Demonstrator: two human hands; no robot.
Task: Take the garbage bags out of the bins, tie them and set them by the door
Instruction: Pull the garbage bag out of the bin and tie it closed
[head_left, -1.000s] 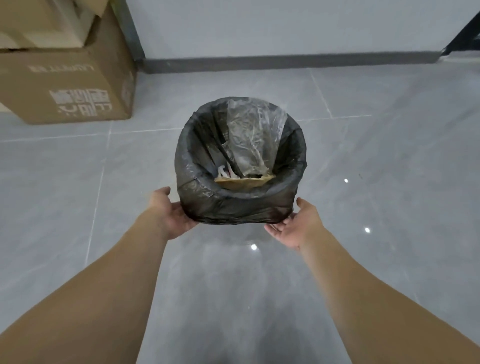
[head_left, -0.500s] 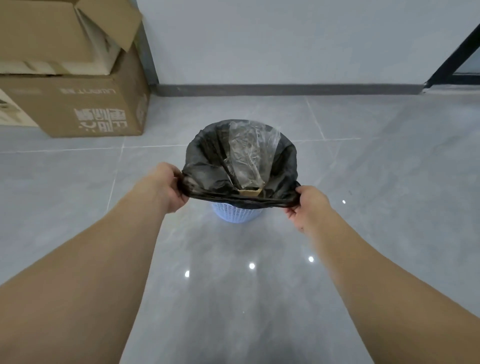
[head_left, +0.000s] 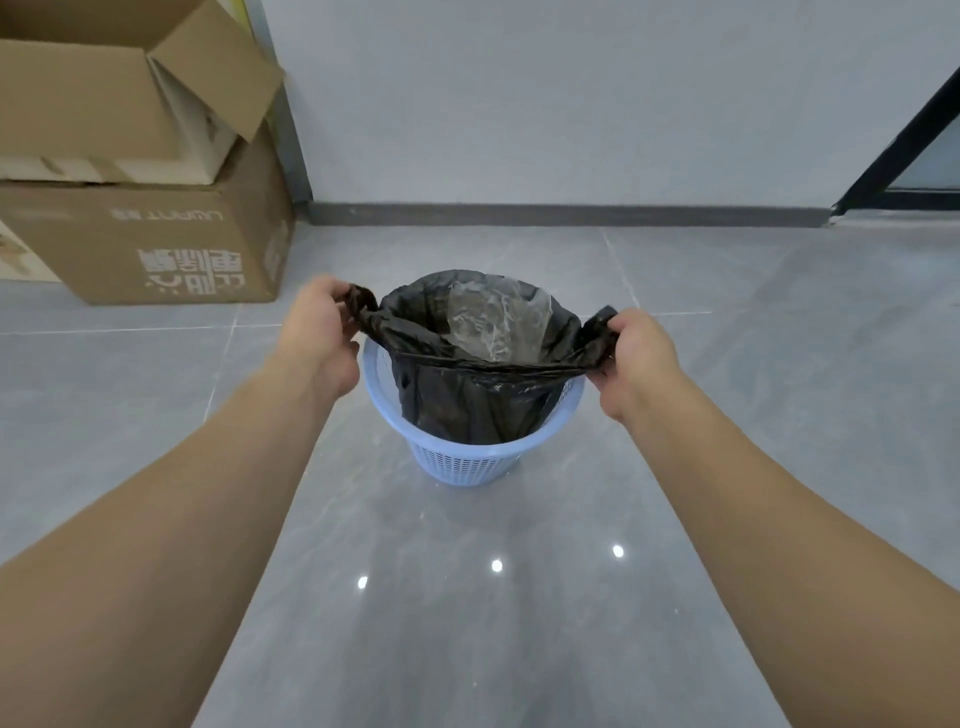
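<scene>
A black garbage bag hangs partly lifted out of a small blue mesh bin on the grey tiled floor. My left hand grips the bag's rim at its left side. My right hand grips the rim at the right. The rim is stretched taut between both hands above the bin. Clear crumpled plastic shows inside the bag's mouth; the bag's lower part stays hidden in the bin.
Two stacked cardboard boxes stand at the back left against the wall, the upper one with open flaps. A dark door frame rises at the far right. Grey floor tiles surround the bin.
Both hands took hold of the bag's rim and pulled it up and apart. The bag has risen, exposing the blue bin that it covered before.
</scene>
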